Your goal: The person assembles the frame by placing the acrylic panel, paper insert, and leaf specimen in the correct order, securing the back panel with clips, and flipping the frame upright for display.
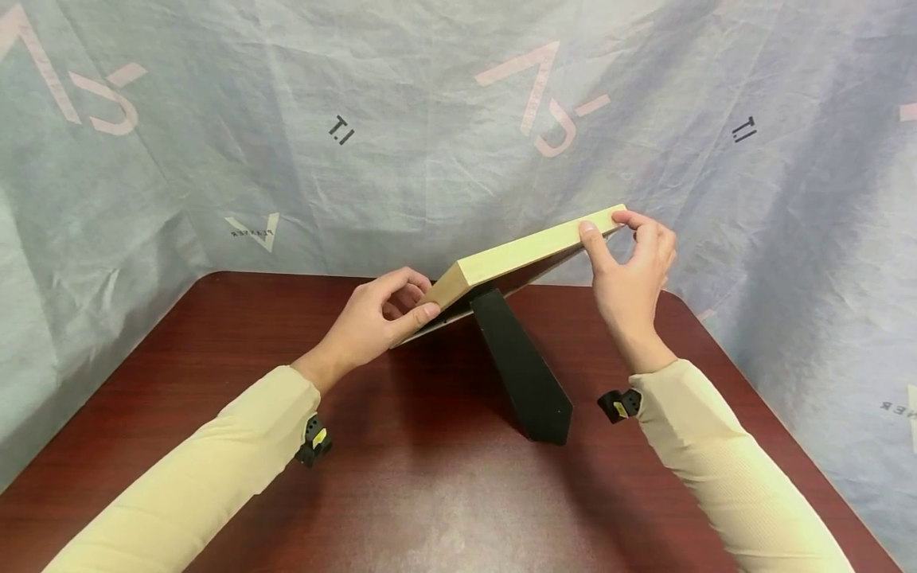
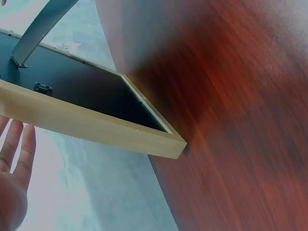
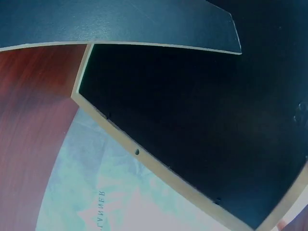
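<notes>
A light wooden picture frame (image 1: 533, 245) leans tilted over the table with its black back (image 2: 77, 84) towards me. From that back a black easel leg (image 1: 521, 370) swings out and down to the near side. My left hand (image 1: 376, 314) holds the frame's left side, thumb on the near edge; in the left wrist view its fingers (image 2: 25, 151) lie along the outer wood. My right hand (image 1: 634, 274) pinches the raised right corner between thumb and fingers. In the right wrist view, the easel leg (image 3: 120, 24) stands away from the backing (image 3: 187, 130). The frame's front is hidden.
A dark red-brown wooden table (image 1: 401, 493) lies under the frame, one lower corner of which meets the tabletop in the left wrist view. Behind and at both sides hangs a pale grey printed cloth (image 1: 401, 191). Small black devices (image 1: 620, 406) sit at both wrists.
</notes>
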The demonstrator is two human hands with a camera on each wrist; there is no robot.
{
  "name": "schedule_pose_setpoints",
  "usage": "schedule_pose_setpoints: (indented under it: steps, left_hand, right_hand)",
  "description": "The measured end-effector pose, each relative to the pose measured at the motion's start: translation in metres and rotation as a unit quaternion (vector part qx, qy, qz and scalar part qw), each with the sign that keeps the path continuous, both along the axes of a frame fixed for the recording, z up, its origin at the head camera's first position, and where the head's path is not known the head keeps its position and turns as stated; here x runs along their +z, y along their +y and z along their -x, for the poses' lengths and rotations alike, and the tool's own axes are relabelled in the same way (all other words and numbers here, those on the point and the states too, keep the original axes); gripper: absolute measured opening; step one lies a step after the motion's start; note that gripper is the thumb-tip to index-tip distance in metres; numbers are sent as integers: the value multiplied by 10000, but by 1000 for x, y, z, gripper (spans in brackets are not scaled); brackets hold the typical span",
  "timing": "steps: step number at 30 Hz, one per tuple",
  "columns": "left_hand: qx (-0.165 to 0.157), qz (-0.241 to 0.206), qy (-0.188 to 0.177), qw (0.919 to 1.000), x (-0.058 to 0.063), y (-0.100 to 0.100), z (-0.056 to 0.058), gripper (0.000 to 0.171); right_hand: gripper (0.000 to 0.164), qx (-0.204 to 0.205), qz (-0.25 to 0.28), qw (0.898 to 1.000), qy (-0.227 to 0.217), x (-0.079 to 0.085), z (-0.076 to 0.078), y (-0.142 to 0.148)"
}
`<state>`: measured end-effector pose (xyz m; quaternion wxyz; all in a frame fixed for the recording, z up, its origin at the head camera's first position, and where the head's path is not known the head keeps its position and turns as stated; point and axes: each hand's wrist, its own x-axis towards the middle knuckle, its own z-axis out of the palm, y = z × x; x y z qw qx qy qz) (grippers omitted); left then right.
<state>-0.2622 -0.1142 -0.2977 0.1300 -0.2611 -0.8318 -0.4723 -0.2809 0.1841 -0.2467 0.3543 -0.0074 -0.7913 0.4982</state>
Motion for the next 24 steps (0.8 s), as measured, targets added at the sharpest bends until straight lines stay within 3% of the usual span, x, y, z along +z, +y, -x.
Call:
schedule_pose_setpoints:
  steps: [5, 10, 17, 24]
  left_hand:
    - [77, -63, -102, 9999, -5, -1, 2, 16]
    - [188, 53, -330, 9993, -9, -3, 3, 19]
    - [334, -20, -346, 9988, -10, 0, 2, 18]
    - [249, 31, -265, 9993, -10, 8, -2, 14]
  right_hand:
    - [55, 118, -64, 9999, 16, 1, -5, -5]
    - [72, 325, -353, 9984, -293, 2, -16, -14]
    - [92, 576, -736, 9935, -644, 3, -24, -21]
    - [84, 797, -508, 9937, -599, 2, -21, -16]
